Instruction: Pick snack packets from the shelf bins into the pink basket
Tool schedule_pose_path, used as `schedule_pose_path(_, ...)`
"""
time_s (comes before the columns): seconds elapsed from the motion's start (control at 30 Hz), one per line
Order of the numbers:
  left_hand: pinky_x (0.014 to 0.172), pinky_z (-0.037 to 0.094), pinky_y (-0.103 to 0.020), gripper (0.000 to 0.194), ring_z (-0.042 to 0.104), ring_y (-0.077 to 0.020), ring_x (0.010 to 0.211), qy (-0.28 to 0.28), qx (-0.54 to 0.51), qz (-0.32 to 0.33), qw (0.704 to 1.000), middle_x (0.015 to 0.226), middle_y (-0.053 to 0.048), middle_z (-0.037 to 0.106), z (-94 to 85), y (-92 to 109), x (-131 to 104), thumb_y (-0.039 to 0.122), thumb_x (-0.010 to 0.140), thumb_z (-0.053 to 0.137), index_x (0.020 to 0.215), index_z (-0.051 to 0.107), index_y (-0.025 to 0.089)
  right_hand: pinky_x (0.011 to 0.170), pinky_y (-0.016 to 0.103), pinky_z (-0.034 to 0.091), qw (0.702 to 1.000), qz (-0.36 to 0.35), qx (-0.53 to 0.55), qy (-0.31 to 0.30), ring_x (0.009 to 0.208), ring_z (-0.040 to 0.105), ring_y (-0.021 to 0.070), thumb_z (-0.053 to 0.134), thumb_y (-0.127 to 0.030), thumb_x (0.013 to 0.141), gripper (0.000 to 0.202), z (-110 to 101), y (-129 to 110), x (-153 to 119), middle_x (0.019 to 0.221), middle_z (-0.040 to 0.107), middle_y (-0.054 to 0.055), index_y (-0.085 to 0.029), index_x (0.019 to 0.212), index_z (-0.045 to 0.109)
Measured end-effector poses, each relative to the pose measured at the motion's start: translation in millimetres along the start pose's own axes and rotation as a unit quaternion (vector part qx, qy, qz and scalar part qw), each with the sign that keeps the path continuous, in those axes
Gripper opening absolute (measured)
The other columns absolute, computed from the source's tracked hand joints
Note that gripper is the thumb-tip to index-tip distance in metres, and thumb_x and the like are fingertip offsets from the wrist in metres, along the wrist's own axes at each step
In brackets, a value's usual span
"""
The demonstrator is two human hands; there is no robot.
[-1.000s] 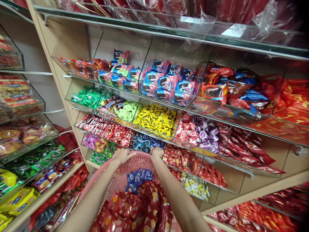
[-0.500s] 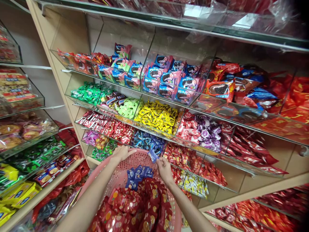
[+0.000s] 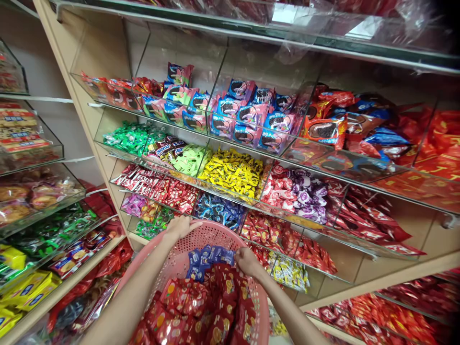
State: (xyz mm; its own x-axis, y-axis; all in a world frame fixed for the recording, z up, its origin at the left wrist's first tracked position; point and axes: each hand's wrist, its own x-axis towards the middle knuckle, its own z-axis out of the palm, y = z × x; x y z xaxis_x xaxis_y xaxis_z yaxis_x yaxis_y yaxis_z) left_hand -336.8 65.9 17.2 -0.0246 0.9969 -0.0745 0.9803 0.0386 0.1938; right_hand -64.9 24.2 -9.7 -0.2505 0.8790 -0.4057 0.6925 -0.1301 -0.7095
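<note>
A pink perforated plastic basket stands below me, in front of the lower shelves. My left hand is closed over its far left rim. My right hand is at the right rim with its fingers curled inward, and what they hold, if anything, is hidden. Close beside those fingers, several small blue candy packets lie in the basket's far part. Dark red candy packets with orange fruit prints fill the near part.
Glass-fronted shelves hold yellow candies, red and purple candies, and blue candies just beyond the basket. Red packets lie in a bin to its right. A side shelf runs along the left.
My right hand has moved down and slightly right, to the basket rim. The blue packet it pinched above the basket no longer shows in the fingers. My left hand keeps its hold.
</note>
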Motion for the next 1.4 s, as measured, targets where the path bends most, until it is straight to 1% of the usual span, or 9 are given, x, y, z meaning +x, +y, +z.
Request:
schedule_pose_path(0.1,0.067,0.042,-0.036,0.072,0.057,-0.0273,0.081,0.002,0.001,0.001,1.000,0.086,-0.013,0.061,-0.8,0,-1,0.072,0.065,0.014,0.079,0.059,0.018,0.045,0.019,0.032,0.990,-0.033,-0.119,0.072,0.047,0.054,0.0121,0.037,-0.025,0.079,0.017,-6,-6,-1,0.050,0.055,0.002,-0.016,0.068,0.047)
schedule_pose_path(0.23,0.068,0.041,-0.034,0.071,0.057,-0.0262,0.082,-0.003,0.000,-0.001,1.000,0.086,-0.012,0.061,-1.3,1,-1,0.072,0.065,0.015,0.080,0.059,0.018,0.054,0.021,0.030,0.937,-0.109,-0.257,0.209,0.069,0.055,0.0147,0.041,-0.025,0.079,0.015,-17,-26,-3,0.073,0.060,0.006,-0.016,0.082,0.053)
schedule_pose_path(0.33,0.068,0.042,-0.035,0.071,0.057,-0.0265,0.081,0.000,0.002,-0.001,1.000,0.085,-0.012,0.062,-0.6,1,0,0.073,0.065,0.015,0.079,0.060,0.018,0.056,0.024,0.029,0.892,-0.153,-0.347,0.246,0.069,0.052,0.0155,0.035,-0.022,0.083,0.018,-25,-46,0,0.073,0.059,0.006,-0.018,0.087,0.053)
schedule_pose_path(0.5,0.068,0.042,-0.035,0.074,0.057,-0.0268,0.080,-0.004,-0.002,-0.007,1.000,0.084,-0.012,0.062,-0.5,1,0,0.075,0.063,0.014,0.076,0.060,0.018,0.076,0.035,0.027,0.777,-0.241,-0.499,0.299,0.087,0.043,0.0211,0.034,-0.015,0.083,0.021,-32,-72,26,0.087,0.055,0.009,-0.018,0.083,0.054)
schedule_pose_path(0.57,0.068,0.042,-0.035,0.074,0.057,-0.0268,0.080,-0.001,0.000,-0.003,1.000,0.084,-0.012,0.062,-1.1,1,-1,0.074,0.064,0.013,0.076,0.059,0.018,0.080,0.038,0.024,0.757,-0.254,-0.523,0.298,0.088,0.041,0.0216,0.034,-0.012,0.082,0.022,-33,-75,39,0.088,0.054,0.010,-0.016,0.084,0.056)
schedule_pose_path(0.7,0.068,0.042,-0.035,0.074,0.057,-0.0266,0.081,0.008,0.003,0.001,1.000,0.086,-0.012,0.062,-1.9,2,-2,0.073,0.065,0.012,0.077,0.059,0.018,0.084,0.040,0.022,0.742,-0.251,-0.542,0.306,0.088,0.040,0.0225,0.038,-0.008,0.079,0.022,-34,-71,61,0.087,0.055,0.012,-0.013,0.083,0.059)
schedule_pose_path(0.87,0.068,0.041,-0.035,0.074,0.057,-0.0262,0.082,0.002,0.005,0.004,1.000,0.085,-0.013,0.062,-0.4,1,-1,0.073,0.065,0.012,0.079,0.060,0.018,0.084,0.041,0.022,0.732,-0.244,-0.546,0.326,0.088,0.040,0.0229,0.039,-0.008,0.078,0.023,-34,-62,71,0.086,0.056,0.013,-0.012,0.083,0.061)
schedule_pose_path(1.17,0.068,0.041,-0.034,0.073,0.057,-0.0258,0.080,0.004,0.006,0.005,1.000,0.084,-0.011,0.062,1.9,-1,1,0.073,0.065,0.013,0.079,0.060,0.019,0.085,0.040,0.023,0.730,-0.270,-0.545,0.313,0.089,0.039,0.0228,0.040,-0.009,0.078,0.022,-39,-58,70,0.088,0.054,0.012,-0.013,0.081,0.061)
schedule_pose_path(1.4,0.069,0.041,-0.033,0.073,0.057,-0.0251,0.082,-0.003,0.000,-0.002,1.000,0.085,-0.012,0.062,-1.5,1,0,0.073,0.065,0.014,0.079,0.060,0.018,0.084,0.041,0.022,0.725,-0.278,-0.540,0.326,0.089,0.038,0.0226,0.039,-0.010,0.079,0.020,-40,-65,54,0.086,0.052,0.010,-0.014,0.081,0.058)
